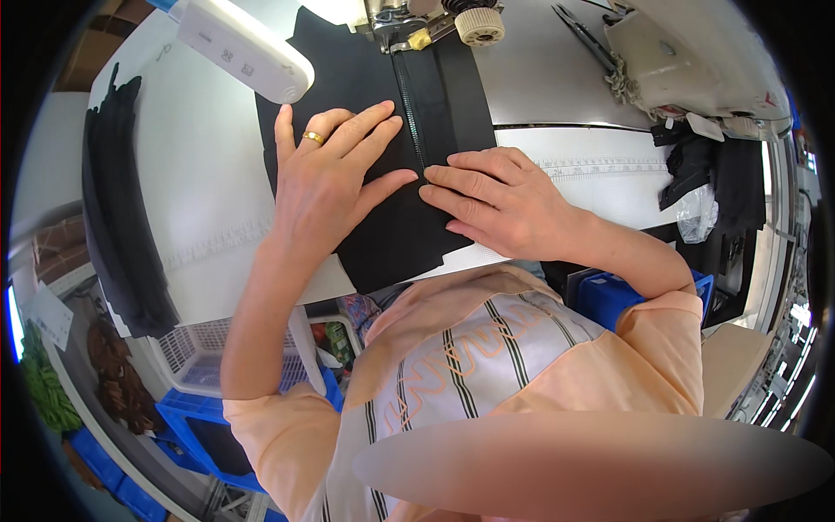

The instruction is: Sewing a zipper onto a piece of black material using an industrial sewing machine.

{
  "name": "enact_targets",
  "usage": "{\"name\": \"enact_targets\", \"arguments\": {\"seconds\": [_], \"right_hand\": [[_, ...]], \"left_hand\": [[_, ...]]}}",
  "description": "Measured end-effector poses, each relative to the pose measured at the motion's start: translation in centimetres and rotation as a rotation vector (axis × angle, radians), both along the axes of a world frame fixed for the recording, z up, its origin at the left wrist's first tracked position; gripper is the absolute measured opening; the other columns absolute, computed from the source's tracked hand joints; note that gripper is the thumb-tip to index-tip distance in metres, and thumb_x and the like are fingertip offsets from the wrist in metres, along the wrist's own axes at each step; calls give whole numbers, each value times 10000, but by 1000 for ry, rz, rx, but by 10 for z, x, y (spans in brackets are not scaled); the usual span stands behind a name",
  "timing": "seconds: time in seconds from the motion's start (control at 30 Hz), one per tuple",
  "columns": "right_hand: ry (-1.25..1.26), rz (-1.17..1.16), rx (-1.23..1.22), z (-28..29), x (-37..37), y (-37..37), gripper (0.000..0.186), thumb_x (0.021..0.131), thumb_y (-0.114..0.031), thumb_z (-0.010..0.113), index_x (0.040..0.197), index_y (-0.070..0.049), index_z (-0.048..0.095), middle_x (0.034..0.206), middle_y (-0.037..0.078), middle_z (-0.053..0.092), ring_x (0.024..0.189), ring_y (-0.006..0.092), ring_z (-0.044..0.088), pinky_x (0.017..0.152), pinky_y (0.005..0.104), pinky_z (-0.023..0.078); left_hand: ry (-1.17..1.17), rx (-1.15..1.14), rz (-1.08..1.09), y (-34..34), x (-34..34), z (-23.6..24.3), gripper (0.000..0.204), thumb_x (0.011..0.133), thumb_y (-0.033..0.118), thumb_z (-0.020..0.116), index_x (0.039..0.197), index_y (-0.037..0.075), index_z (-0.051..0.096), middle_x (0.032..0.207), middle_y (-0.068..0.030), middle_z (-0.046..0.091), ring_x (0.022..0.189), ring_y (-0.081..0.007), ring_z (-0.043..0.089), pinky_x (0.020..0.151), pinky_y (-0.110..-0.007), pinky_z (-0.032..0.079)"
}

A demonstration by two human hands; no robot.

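Observation:
Both my hands lie on black fabric (313,61) under the sewing machine's presser foot (400,45). My left hand (335,170) rests open on the fabric left of a zipper (409,113), fingers spread, with a gold ring on one finger. My right hand (496,196) lies open, fingertips at the zipper's lower part and the fabric to its right. The zipper runs from the presser foot down toward my fingers. A white device (239,48) juts over the fabric at upper left, just above my left fingertips.
A stack of black strips (122,209) lies along the left of the white table (200,226). Scissors (583,39) and more black pieces (731,183) are at right, beside the machine body (687,61). A white basket (183,357) and blue crates (200,439) stand below.

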State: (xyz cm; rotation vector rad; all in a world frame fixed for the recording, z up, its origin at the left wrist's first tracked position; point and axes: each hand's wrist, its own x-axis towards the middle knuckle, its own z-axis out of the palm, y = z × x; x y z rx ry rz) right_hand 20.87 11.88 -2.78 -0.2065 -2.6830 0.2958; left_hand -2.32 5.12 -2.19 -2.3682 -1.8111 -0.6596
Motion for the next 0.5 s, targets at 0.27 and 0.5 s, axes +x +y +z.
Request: {"name": "enact_targets", "arguments": {"seconds": [0.27, 0.5], "right_hand": [[-23, 10, -15, 2, -2, 7, 455, 734, -219, 765, 1153, -99, 638, 1220, 47, 599, 1107, 216, 554, 869, 353, 459], [-18, 16, 25, 5, -11, 22, 450, 746, -225, 763, 1155, -99, 626, 1213, 37, 595, 1109, 217, 545, 846, 354, 471]], "left_hand": [[7, 9, -11, 6, -4, -1, 437, 757, 361, 762, 1098, 97, 691, 1224, 44, 646, 1016, -205, 576, 984, -478, 320], [15, 62, -40, 22, -13, -3, 440, 729, 331, 786, 1079, 82, 692, 1201, 26, 663, 970, -186, 603, 846, -405, 389]]}}
